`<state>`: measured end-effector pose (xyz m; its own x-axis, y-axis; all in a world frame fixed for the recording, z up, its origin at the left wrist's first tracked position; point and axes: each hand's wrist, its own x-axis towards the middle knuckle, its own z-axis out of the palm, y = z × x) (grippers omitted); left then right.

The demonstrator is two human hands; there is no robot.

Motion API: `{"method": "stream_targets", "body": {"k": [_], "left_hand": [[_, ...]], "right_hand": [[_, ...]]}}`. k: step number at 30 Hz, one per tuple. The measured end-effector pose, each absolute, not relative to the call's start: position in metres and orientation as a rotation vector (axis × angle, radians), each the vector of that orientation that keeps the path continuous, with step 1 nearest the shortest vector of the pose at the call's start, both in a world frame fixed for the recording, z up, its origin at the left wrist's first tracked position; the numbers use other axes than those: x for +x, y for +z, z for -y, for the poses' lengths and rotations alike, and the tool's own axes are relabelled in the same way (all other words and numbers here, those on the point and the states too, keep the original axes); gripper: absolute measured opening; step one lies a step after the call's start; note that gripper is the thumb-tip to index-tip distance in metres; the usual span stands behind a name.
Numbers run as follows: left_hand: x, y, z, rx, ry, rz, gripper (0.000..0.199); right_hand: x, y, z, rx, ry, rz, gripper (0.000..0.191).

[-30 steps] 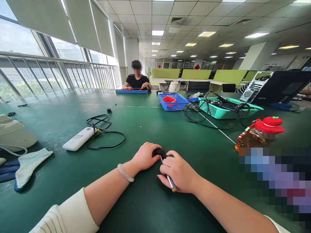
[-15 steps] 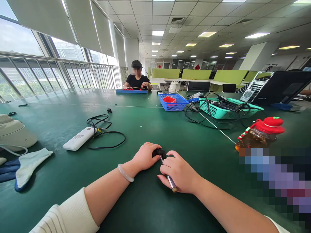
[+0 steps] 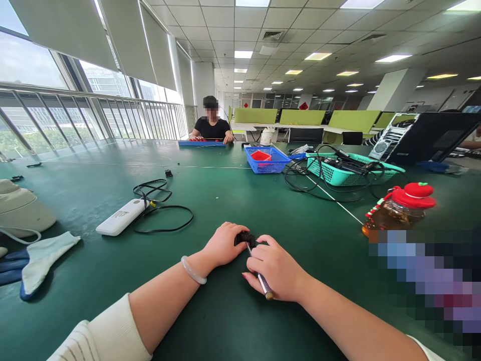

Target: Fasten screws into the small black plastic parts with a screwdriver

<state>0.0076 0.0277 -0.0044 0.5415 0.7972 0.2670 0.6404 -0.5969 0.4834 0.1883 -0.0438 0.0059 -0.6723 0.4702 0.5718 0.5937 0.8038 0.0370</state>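
Observation:
My left hand (image 3: pixel 224 244) lies on the green table (image 3: pixel 210 326), its fingers closed round a small black part (image 3: pixel 246 237). What kind of part it is I cannot make out. My right hand (image 3: pixel 276 268) grips a slim screwdriver (image 3: pixel 266 288) with a shiny purplish handle and a brownish end. The screwdriver slants away from me, and its thin tip meets the near side of the black part. The fingers partly hide both the part and the handle.
A white power bank (image 3: pixel 122 216) with a black cable lies left, beyond a blue-and-white glove (image 3: pixel 48 258). Ahead stand a blue basket (image 3: pixel 272 165) and a teal basket (image 3: pixel 334 175) with cables. A red-lidded bottle (image 3: pixel 404 210) is right. Across the table sits a person (image 3: pixel 211 128).
My hands, the black part and the screwdriver keep nearly the same pose. The view has shifted slightly. Across the table, the other person's hand has moved a little outward.

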Motion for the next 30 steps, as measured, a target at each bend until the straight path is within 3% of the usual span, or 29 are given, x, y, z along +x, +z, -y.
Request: {"method": "stream_targets", "body": {"k": [30], "left_hand": [[0.0071,-0.0026,-0.0283,2.455,0.663,-1.189,0.034]], "right_hand": [[0.1878,0.0062,0.0449,-0.832,-0.263,2.360,0.019]]}}
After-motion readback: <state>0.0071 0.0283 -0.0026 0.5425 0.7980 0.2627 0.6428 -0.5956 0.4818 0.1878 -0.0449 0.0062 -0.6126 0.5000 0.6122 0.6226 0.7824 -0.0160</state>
